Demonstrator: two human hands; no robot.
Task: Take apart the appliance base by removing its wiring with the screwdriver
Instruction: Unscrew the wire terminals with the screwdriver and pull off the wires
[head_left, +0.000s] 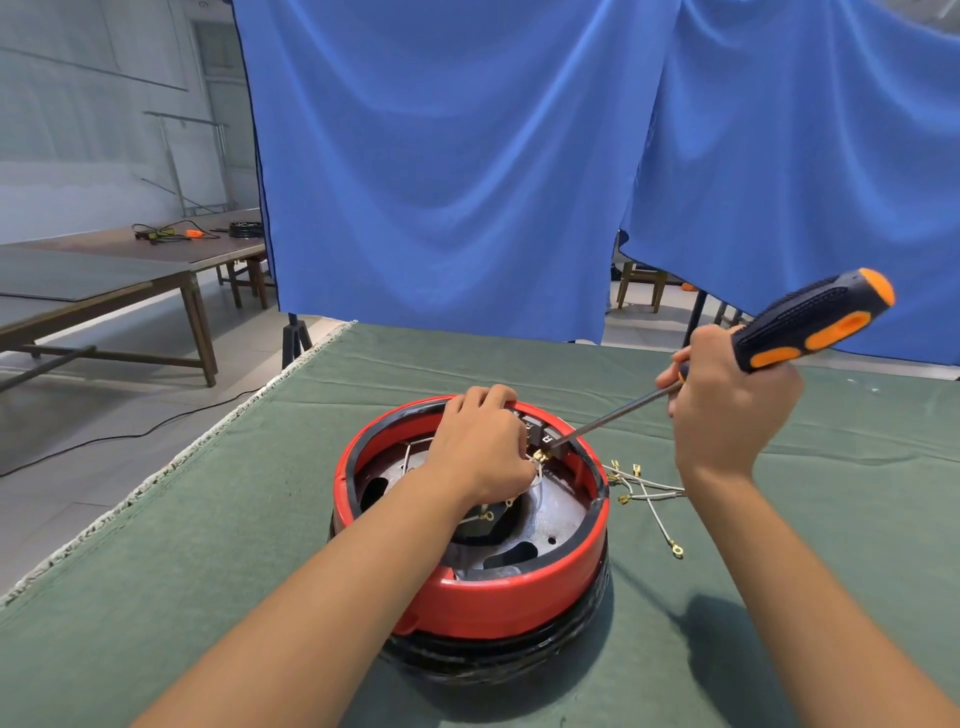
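My right hand (727, 410) grips screwdriver (810, 325); shaft slants down-left, tip at terminal block (545, 439) on far inner rim. Left hand (483, 447) nearer, pinching wire terminal (540, 457) there. Appliance base (467, 587) centred before me on green cloth (208, 545); freed wires (644, 488) lie just right.

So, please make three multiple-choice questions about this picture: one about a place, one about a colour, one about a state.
1. Where do the loose wires lie?
A. on the cloth, right of the base
B. inside the base
C. on the floor

2. What colour is the base rim?
A. blue
B. red
C. yellow

3. What does the right hand do?
A. rests flat on the cloth
B. hangs idle
C. grips the screwdriver

Answers:
1 A: they lie on the green cloth beside the base.
2 B: the rim is red above a black bottom.
3 C: fingers curl round the handle; the left hand pinches a terminal inside.
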